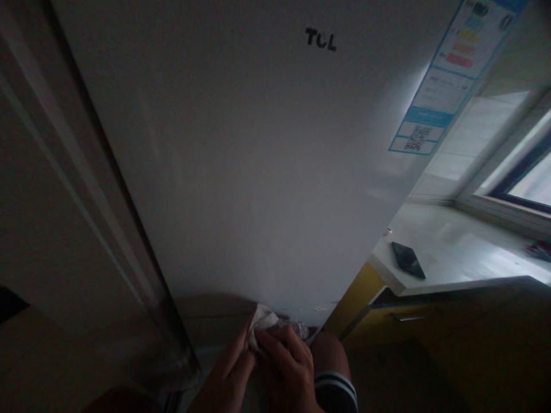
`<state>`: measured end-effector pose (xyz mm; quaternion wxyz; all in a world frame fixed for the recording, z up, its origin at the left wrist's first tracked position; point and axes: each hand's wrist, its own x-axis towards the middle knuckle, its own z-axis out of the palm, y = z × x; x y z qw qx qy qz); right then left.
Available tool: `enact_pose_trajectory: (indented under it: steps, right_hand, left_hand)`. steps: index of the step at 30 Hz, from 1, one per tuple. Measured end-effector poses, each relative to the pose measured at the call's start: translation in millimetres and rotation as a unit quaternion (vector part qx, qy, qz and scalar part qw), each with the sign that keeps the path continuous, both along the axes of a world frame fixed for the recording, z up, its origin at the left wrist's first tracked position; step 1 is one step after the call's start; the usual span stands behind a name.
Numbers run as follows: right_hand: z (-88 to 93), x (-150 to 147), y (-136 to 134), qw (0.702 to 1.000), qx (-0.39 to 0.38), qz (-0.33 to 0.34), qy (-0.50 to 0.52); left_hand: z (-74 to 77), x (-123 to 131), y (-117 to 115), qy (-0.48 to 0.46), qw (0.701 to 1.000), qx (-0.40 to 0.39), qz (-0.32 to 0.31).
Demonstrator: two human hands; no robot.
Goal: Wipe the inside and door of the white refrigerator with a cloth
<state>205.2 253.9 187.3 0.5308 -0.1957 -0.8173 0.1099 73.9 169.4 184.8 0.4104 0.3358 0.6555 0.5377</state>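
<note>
Both hands are together low in the head view, in front of the bottom of a pale refrigerator door (258, 172). A crumpled white cloth or tissue (262, 316) is between them. My left hand (236, 364) is closed around its left side. My right hand (287, 361) has its fingers curled and pressed onto the same cloth. Just beyond the right fingers lies a bit of clear, crinkled material (300, 329), perhaps plastic; whether the hand touches it I cannot tell. Part of the cloth is hidden behind the fingers.
A bent knee (330, 351) is right of the hands. At the right, a dark phone (408, 260) lies on a white countertop (456, 235) above yellow cabinets (359, 298). An energy label (445, 92) is stuck on the door. A door frame (99, 229) runs along the left.
</note>
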Motion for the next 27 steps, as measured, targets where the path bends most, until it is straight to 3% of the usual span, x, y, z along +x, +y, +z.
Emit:
enact_pose_trajectory:
  steps: [4, 10, 15, 18, 21, 23, 25, 27]
  right_hand:
    - [5.8, -1, -2, 0.997, -0.056, -0.009, 0.048]
    - [7.3, -2, -7, 0.994, -0.102, 0.008, 0.028]
    - [6.8, -9, -9, 1.0, -0.028, -0.003, -0.009]
    - [10.8, -8, -9, 0.996, -0.029, 0.06, -0.062]
    - [14.0, 4, -6, 0.982, -0.115, 0.139, -0.058]
    - [16.9, 15, 1, 0.97, -0.196, 0.144, -0.012]
    - [21.1, 24, 11, 0.949, -0.28, 0.146, 0.004]
    - [24.4, 26, 22, 0.918, -0.339, 0.2, -0.046]
  left_hand:
    - [-1.8, 5, -4, -0.025, 1.0, 0.006, 0.006]
    - [-0.9, 5, -14, -0.045, 0.992, -0.015, 0.118]
    - [10.8, 11, -9, -0.038, 0.989, 0.023, 0.141]
    - [11.7, 3, -4, -0.035, 0.994, 0.019, 0.101]
    - [6.6, -16, -3, -0.008, 0.998, -0.006, 0.055]
    - [5.6, -30, -6, 0.028, 0.997, -0.011, 0.076]
    - [11.5, -41, -10, 0.067, 0.993, 0.0, 0.093]
    - [26.0, -52, -12, 0.097, 0.993, 0.022, 0.068]
